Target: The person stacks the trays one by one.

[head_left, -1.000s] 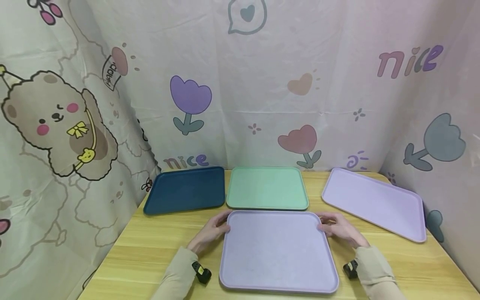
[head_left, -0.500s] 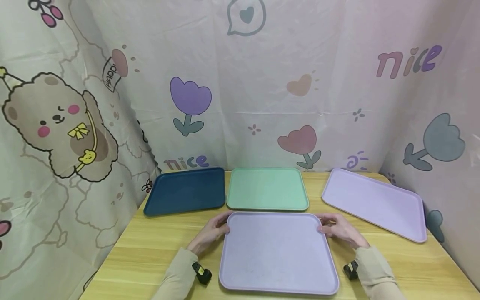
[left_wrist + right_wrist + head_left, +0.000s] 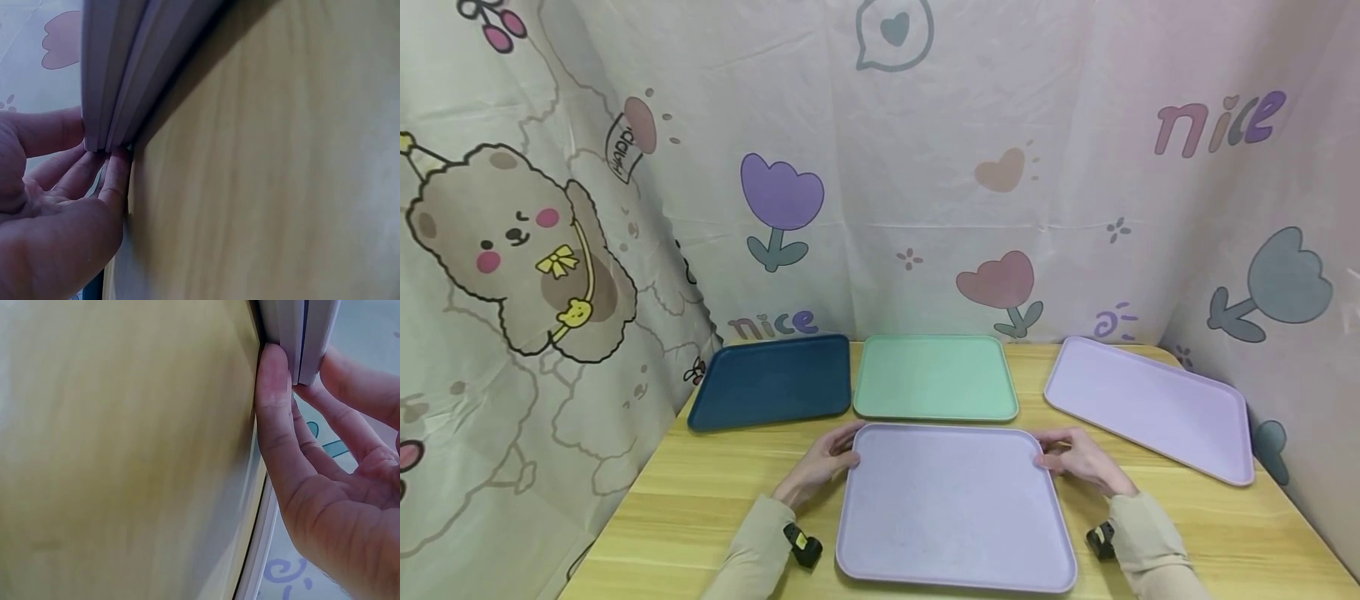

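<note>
Lilac trays (image 3: 958,508), at least 2 stacked per the double rim in the wrist views, are front & center at the near side of the wood table (image 3: 700,492). L hand (image 3: 822,462) and R hand (image 3: 1081,458) each pinch a far corner, narrow grip, thumb one side, fingers the other.

Far rim is just short of the green tray (image 3: 936,377), so v. little room that way. Wood shows L & R of the stack, partly under the arms. Navy tray (image 3: 775,383) is back left, near the green one; 2nd lilac tray (image 3: 1150,408) sits angled back right w/ a wood gap.

Text: printed cloth (image 3: 902,183) says "nice" twice, plus a "HAPP…" banner, end hard to read. Tag on the L wrist cam (image 3: 803,546) is too small tbh.

Vs 1 sec ago: near rim's a hair lower in head view, hands & other trays basically same.
</note>
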The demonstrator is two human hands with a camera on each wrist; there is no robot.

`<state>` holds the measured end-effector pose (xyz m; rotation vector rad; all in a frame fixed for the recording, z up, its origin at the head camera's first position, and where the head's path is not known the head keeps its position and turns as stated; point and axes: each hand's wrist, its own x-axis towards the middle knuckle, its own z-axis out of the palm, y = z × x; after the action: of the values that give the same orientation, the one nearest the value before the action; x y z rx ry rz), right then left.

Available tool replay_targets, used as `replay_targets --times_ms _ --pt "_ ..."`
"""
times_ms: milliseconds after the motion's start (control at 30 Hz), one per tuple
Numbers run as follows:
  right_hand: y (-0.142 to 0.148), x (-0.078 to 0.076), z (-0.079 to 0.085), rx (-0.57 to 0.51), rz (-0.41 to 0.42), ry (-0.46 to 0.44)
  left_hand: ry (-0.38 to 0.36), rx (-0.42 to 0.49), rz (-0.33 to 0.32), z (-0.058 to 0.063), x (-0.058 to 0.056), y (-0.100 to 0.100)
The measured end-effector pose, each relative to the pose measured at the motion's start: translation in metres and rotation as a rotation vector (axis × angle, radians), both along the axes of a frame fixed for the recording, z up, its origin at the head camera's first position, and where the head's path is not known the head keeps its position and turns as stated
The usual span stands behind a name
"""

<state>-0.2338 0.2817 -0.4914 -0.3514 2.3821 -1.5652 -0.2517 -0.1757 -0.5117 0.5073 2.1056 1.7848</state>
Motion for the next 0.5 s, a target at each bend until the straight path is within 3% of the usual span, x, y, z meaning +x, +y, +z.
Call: replay_targets --times_ms 500 --pt "0.0018 -0.0009 -0.0027 -0.003 0.003 0.002 -0.005 -0.01 0.025 0.0033 0.0015 0.0015"
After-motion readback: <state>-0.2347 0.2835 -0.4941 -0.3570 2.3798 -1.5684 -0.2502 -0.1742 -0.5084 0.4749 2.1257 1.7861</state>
